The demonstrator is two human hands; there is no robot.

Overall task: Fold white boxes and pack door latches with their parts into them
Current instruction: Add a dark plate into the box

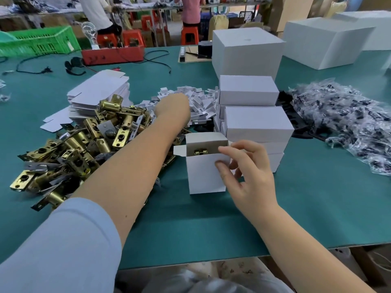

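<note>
1. The desk [190, 229] edge runs just below the forearms; the green strip between it and the box [206, 172] is the widest open room for moving.
2. The right hand [247, 172] pinches the box's near right corner, thumb on the front wall. The box stands upright, top flaps open, a brass latch [200, 151] showing inside. A light grip could let it tip or slide (one corner is little hold).
3. The latches [84, 144] lie piled just left of the box, touching the left forearm; a sweep back could drag some off.
4. The stack [254, 123] of closed boxes sits just behind and right, so little room there; a nudge could topple it.
5. The left hand [173, 106] reaches into the white parts [201, 98]; its fingers are hidden, so I cannot tell its grip.
</note>
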